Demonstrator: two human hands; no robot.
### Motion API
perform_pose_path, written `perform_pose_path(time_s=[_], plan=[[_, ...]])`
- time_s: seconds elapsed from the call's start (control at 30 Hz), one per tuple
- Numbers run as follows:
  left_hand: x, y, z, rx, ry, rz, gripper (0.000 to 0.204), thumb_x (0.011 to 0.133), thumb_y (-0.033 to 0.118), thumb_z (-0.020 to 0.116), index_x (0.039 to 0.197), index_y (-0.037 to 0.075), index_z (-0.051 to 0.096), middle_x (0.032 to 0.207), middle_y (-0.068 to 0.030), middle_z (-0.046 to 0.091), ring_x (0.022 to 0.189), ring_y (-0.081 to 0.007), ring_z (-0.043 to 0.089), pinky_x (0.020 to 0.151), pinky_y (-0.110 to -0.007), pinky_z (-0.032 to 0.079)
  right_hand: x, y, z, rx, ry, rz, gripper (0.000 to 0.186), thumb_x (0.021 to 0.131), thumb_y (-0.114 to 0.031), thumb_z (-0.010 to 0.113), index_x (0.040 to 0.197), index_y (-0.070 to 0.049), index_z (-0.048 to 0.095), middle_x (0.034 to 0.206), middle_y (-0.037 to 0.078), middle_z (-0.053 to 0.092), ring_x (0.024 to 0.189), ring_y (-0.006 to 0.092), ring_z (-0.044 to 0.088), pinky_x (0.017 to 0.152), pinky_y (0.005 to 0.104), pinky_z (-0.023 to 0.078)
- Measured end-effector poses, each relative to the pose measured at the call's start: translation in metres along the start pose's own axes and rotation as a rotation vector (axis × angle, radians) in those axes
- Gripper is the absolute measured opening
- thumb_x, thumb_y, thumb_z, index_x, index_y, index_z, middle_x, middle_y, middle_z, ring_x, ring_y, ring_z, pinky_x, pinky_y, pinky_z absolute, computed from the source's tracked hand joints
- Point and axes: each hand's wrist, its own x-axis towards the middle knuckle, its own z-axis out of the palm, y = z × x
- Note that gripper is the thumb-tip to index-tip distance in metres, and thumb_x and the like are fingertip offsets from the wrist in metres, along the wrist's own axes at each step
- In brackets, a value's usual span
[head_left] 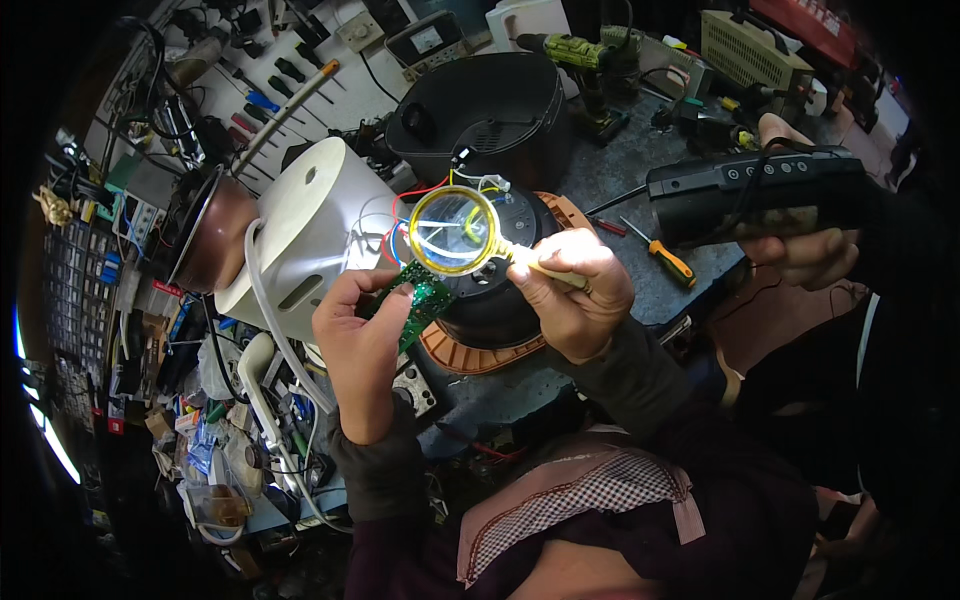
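Observation:
My left hand [362,345] is closed on the edge of a green circuit board [428,300], thumb on top. Red, blue and other wires [392,232] run near the board's upper end. In my right hand [580,290] is the handle of a magnifying glass [453,230] with a round, gold-coloured rim. Its lens stands just above the board, and bright light shows through it. Below the lens sits a round black appliance part [510,270] within an orange-brown ribbed ring [490,357]. Whatever part of the board lies behind my fingers is hidden.
At the right, another person's hand [810,255] holds a black device with a row of buttons [755,185]. An orange-handled screwdriver [672,265] lies below it. A white housing [310,230] stands left, a black tub [490,110] behind, and a green drill [575,60] beyond. Clutter crowds the left.

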Motion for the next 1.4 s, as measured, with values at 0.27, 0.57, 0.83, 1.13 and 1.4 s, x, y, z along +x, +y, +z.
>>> perform_pose_path(time_s=[0.27,0.57,0.83,1.13,1.4], plan=[[-0.045,-0.023,-0.036,0.783,0.115,0.484,0.029,0.087,0.001,0.075,0.116,0.005,0.073,0.101,-0.0165,0.073,0.091,-0.0355,0.071,0.081,-0.041,0.056,-0.038,-0.027,-0.086,-0.346,0.275,0.466,0.013,0.104,-0.002,0.067,0.116,-0.001,0.071,0.102,0.002,0.069,0.087,0.0086,0.062,0.078,0.0240,0.051],[-0.121,-0.045,0.004,0.733,0.388,0.585,0.032,0.081,0.004,0.073,0.113,0.005,0.069,0.136,-0.0217,0.062,0.118,-0.0412,0.062,0.093,-0.052,0.051,-0.067,0.037,-0.162,-0.660,-0.107,0.498,0.026,0.109,-0.014,0.061,0.124,0.005,0.071,0.114,0.011,0.073,0.104,0.0178,0.067,0.093,0.0318,0.052],[-0.213,-0.057,-0.033,0.483,0.268,0.464,0.021,0.081,0.002,0.078,0.102,0.005,0.074,0.114,-0.0141,0.075,0.094,-0.0335,0.073,0.082,-0.042,0.058,-0.083,0.013,-0.149,-1.043,-0.475,0.231,0.028,0.103,-0.019,0.069,0.120,0.003,0.075,0.128,0.025,0.070,0.125,0.0421,0.063,0.108,0.0474,0.047],[-0.264,-0.079,-0.170,0.479,0.808,0.028,0.017,0.090,0.002,0.077,0.107,0.003,0.075,0.102,-0.0082,0.074,0.070,-0.0145,0.065,0.063,-0.028,0.053,-0.131,-0.042,-0.173,-0.907,-0.219,0.109,0.012,0.098,0.001,0.073,0.108,0.008,0.074,0.121,0.020,0.073,0.111,0.0336,0.070,0.099,0.0435,0.054],[-0.283,-0.133,-0.311,0.905,1.068,-0.347,0.056,0.085,0.023,0.080,0.133,-0.001,0.064,0.130,-0.0222,0.066,0.111,-0.0342,0.065,0.097,-0.045,0.052,-0.210,-0.057,-0.232,-0.691,-0.247,0.595,0.013,0.102,-0.003,0.069,0.111,0.006,0.072,0.106,0.009,0.073,0.094,0.0161,0.066,0.088,0.0315,0.055]])
